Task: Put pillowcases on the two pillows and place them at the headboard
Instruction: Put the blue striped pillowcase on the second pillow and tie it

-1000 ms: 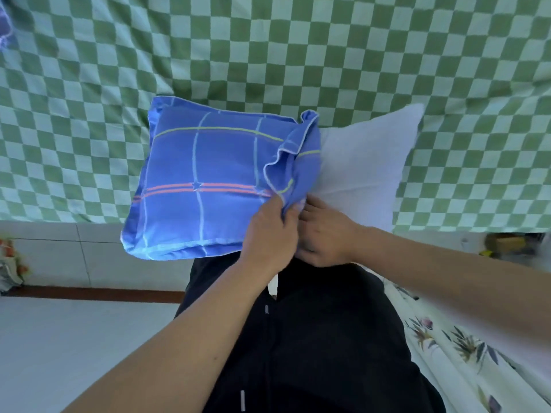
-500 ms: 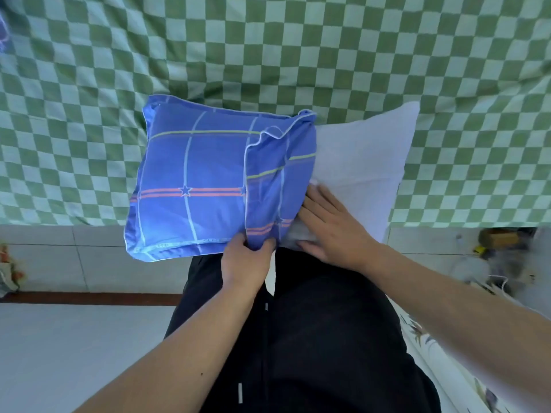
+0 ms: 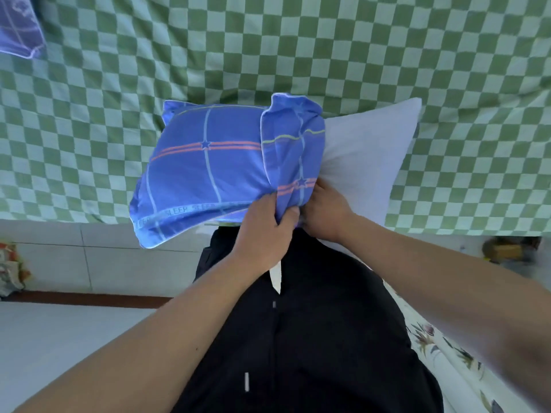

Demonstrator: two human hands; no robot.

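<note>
Pillowcase, blue cotton with white grid lines and orange stripes [image 3: 208,162], covers roughly the left half of your white stuffed pillow [image 3: 366,162]; the rest of the pillow sticks out bare past the bunched open end. Both lie at the near edge of the green-and-white checked bedsheet [image 3: 298,49], partly overhanging toward your black trousers [image 3: 298,338]. Your left hand [image 3: 265,225] has its grip clamped on the gathered hem at the near corner of the pillowcase, thumb pinching fabric. Your right hand [image 3: 325,213] sits just beside it against the pillow's near edge; fingers are tucked out of sight, so can't tell if that grip is curled on the pillow or just pressing.

Risks from here: the hem is bunched thick, so pulling only the near corner will likely skew the case and leave the far corner stuck. Pillow overhangs the sheet edge, so a hard tug could drag it off onto the floor. If the right hand loses the pillow, the filling slides out instead of in. A second blue patterned piece [image 3: 18,28] lies far left of the pillow, still to place.
</note>
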